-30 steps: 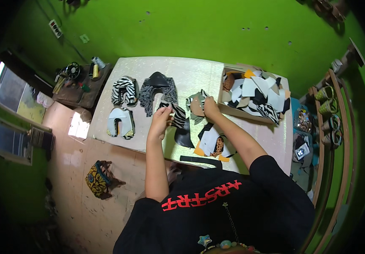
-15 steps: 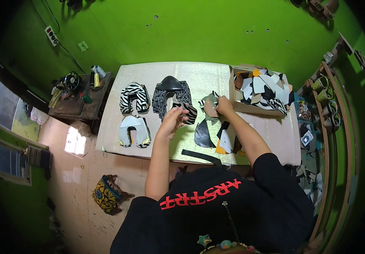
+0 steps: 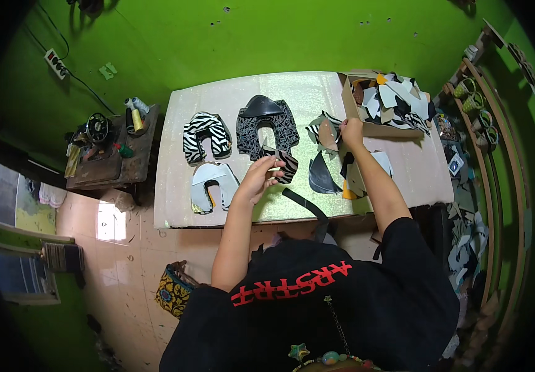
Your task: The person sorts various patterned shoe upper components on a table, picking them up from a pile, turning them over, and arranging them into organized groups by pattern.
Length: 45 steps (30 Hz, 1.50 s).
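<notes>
- Zebra-print piece (image 3: 288, 168): shifted slightly nearer the front of the table (image 3: 413, 173), pinched in my left hand (image 3: 258, 178).
- Right hand (image 3: 352, 132): at layered scraps (image 3: 327, 134); finger closure, I cannot tell.
- Step, I judge: handling piece and scraps; next move calls for light pinching.

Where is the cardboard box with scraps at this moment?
In the head view, the cardboard box is on the table, far right, just beyond the right hand.

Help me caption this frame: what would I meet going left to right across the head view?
Power strip, black handwheel, yellow thread cone, zebra-striped U-shaped piece, left hand holding a small striped piece, black pointed piece, right hand, green sandals.
</notes>
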Motion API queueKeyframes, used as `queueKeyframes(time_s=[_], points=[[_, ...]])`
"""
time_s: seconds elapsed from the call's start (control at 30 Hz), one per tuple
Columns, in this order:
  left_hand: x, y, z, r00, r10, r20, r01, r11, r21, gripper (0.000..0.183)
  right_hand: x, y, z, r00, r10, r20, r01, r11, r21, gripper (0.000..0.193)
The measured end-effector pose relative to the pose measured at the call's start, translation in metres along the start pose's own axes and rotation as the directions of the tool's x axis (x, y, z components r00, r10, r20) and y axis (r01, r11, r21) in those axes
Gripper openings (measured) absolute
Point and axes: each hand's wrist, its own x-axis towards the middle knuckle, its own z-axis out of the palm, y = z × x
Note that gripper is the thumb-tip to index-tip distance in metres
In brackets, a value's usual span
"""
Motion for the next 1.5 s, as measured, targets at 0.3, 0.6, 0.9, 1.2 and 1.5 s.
queueKeyframes(time_s=[0.3, 0.6, 0.9, 1.2, 1.5], points=[[-0.001, 0.011, 0.000, 0.999, 0.026, 0.047, -0.024, 0.999, -0.046, 0.015, -0.002, -0.072, -0.052, 0.950, -0.082, -0.300, 0.194, 0.911, 0.365, 0.010], [-0.004, 0.023, -0.032, 0.989, 0.147, 0.036, -0.134, 0.962, -0.239, 0.018, -0.081, -0.193, -0.041, 0.788, -0.492, 0.370, 0.040, 0.641, 0.767, 0.032], [-0.053, 0.042, -0.088, 0.915, 0.138, -0.378, -0.084, 0.984, 0.157, 0.025, -0.079, -0.267, -0.038, 0.699, -0.523, 0.488, 0.139, 0.769, 0.625, 0.024], [-0.066, -0.014, -0.167, 0.939, 0.312, -0.143, -0.342, 0.882, -0.324, 0.044, -0.105, -0.305, 0.013, 0.581, -0.514, 0.632, -0.127, 0.709, 0.693, 0.021], [-0.053, -0.052, -0.233, 0.692, 0.354, -0.629, -0.211, 0.933, 0.292, 0.013, -0.150, -0.289, 0.084, 0.642, -0.190, 0.743, -0.158, 0.915, 0.370, 0.025]])
